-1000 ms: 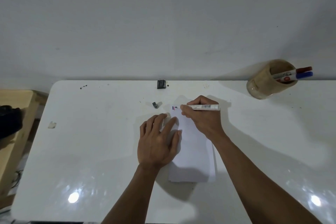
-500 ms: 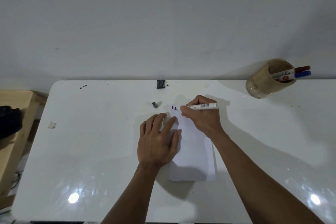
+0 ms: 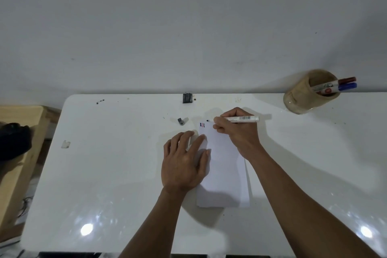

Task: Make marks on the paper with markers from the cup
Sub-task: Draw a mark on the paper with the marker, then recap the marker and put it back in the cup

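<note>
On the glossy white desk, a narrow stack of white paper sheets is lying lengthwise near the middle, carrying short blue and red marks at its far left corner. The left hand is pressing flat on the paper's left edge, its fingers spread and released, grasping nothing. The right hand is resting on the far end of the paper, its fingers clenched around a white-barrelled marker with a dark tip; the marker is lying almost level, its tip pointing left and sitting just beside the coloured marks. A small grey cap is lying on the desk just left of the paper's far end. At the far right of the desk, a tan cylindrical cup is holding a red-capped marker and a blue-capped marker, both leaning to the right. A small dark clip-like object is sitting at the desk's far edge.
</note>
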